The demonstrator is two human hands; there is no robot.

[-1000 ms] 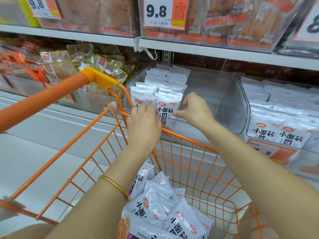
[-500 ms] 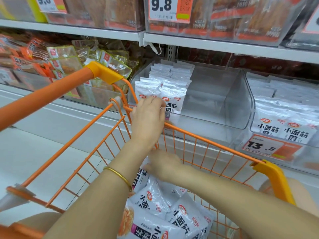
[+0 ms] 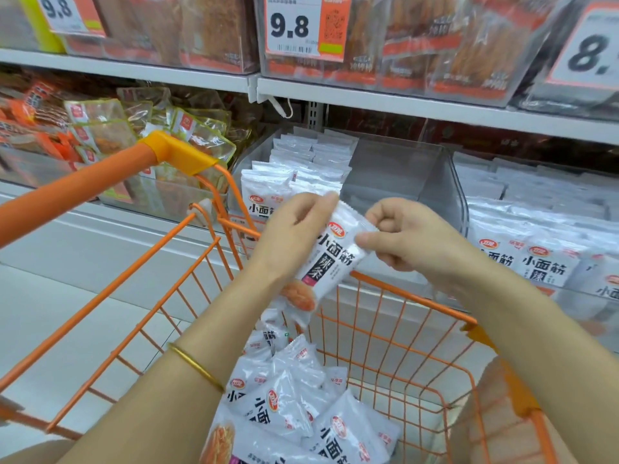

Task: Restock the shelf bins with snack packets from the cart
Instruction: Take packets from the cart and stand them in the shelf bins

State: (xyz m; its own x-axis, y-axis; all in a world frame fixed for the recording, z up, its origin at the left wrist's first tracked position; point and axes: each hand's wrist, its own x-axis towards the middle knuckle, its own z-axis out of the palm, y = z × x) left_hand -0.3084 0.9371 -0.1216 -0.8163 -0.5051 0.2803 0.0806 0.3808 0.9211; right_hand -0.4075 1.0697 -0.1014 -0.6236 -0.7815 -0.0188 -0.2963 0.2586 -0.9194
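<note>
A white snack packet (image 3: 331,259) with black characters hangs upright above the orange cart (image 3: 395,333). My left hand (image 3: 294,229) grips its left edge near the top, and my right hand (image 3: 405,236) pinches its upper right edge. Behind them stands a clear shelf bin (image 3: 432,182) with a row of the same white packets (image 3: 301,165) stacked along its left side; its right side is bare. Several more white packets (image 3: 294,403) lie in the bottom of the cart.
The cart's orange handle (image 3: 83,185) crosses the left foreground. Another bin of white packets (image 3: 542,236) sits to the right, and a bin of clear-wrapped snacks (image 3: 110,135) to the left. An upper shelf (image 3: 402,102) carries price tags (image 3: 301,25).
My right hand reached down into the cart and came up with a white packet. My left hand left the bin's packets and now holds this packet together with the right.
</note>
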